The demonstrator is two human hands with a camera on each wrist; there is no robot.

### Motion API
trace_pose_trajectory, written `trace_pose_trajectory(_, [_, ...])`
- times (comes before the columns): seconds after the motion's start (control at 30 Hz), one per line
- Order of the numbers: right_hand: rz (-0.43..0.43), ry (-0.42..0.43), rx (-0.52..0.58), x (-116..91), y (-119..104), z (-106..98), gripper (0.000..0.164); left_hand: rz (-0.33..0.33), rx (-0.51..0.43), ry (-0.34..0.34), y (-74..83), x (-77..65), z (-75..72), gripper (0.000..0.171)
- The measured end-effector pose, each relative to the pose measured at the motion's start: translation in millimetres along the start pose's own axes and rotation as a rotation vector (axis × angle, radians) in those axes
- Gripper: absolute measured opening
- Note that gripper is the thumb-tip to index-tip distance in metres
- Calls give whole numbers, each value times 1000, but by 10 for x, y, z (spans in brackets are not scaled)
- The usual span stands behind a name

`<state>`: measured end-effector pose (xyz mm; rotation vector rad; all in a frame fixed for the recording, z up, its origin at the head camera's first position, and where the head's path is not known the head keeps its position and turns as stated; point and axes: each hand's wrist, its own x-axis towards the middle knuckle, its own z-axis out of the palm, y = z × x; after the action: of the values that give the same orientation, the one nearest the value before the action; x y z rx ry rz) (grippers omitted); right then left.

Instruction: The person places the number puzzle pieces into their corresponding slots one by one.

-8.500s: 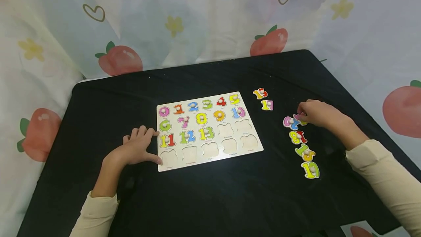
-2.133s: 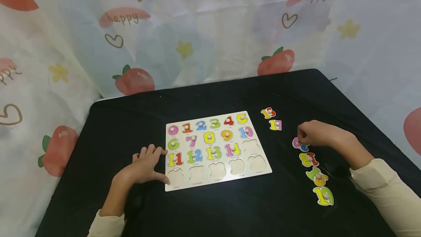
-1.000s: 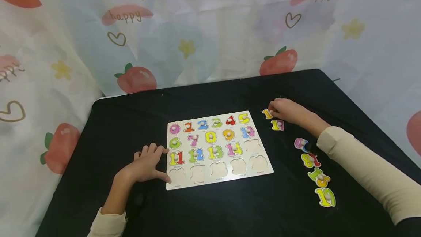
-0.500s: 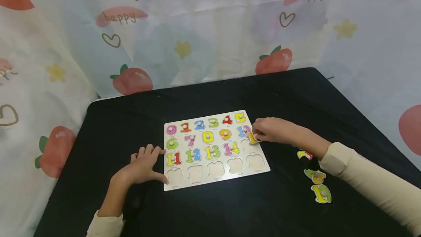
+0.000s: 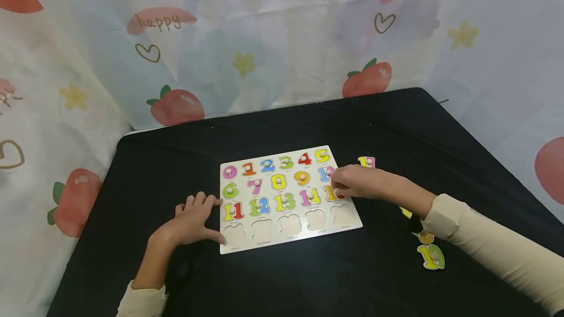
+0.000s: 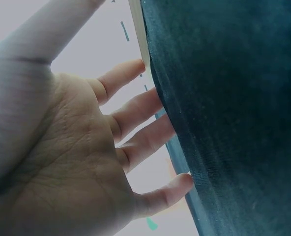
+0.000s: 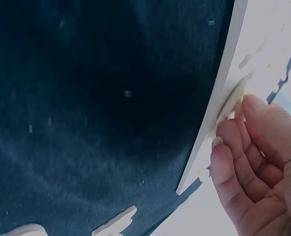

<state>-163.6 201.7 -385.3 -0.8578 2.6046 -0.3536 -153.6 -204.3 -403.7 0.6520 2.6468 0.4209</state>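
Note:
A wooden number puzzle board (image 5: pixel 248 238) lies on the black cloth, its upper slots filled with knobbed pieces up to 14 and its bottom row bare. My left hand (image 5: pixel 187 221) rests at the board's left edge, thumb at the lower corner and fingers spread, palm visible in the left wrist view. At the right end of the third row, my right hand (image 5: pixel 361 181) pinches the orange-and-red 15 piece (image 5: pixel 328 192) over its slot, partly covering it. In the right wrist view the piece (image 7: pixel 234 96) looks tilted between thumb and fingers, close over the board.
Right of the board, the 17 piece (image 5: pixel 366 162) lies behind the right hand. The yellow-and-green 19 piece (image 5: pixel 431 257) is nearer the front, with another piece (image 5: pixel 425 237) half hidden by the right sleeve (image 5: pixel 480 238). A printed curtain (image 5: pixel 273 38) stands behind the table.
The 14 piece is now in its slot. My right hand has taken the 15 piece from the far right and carried it left to the board. The left hand stays at the edge.

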Motion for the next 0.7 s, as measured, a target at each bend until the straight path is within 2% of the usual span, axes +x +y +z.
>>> trace_pose_trajectory(0.2, [21, -1, 16, 10, -12, 59, 9, -5, -7, 1, -4, -24, 17, 97])
trace_pose_trajectory(0.33, [18, 24, -10, -69, 22, 24, 15, -8, -6, -5, -14, -32, 37, 97])
trace_pose_trajectory(0.43, [18, 75, -69, -197, 87, -91, 17, -13, -6, -6, -27, -40, 52, 97])
trace_pose_trajectory(0.53, [57, 100, -104, -366, 192, -256, 13, -15, -14, 3, -34, -56, 60, 97])
trace_pose_trajectory(0.7, [171, 24, -44, -673, 393, -408, 5, -14, -27, 20, -35, -74, 66, 96])
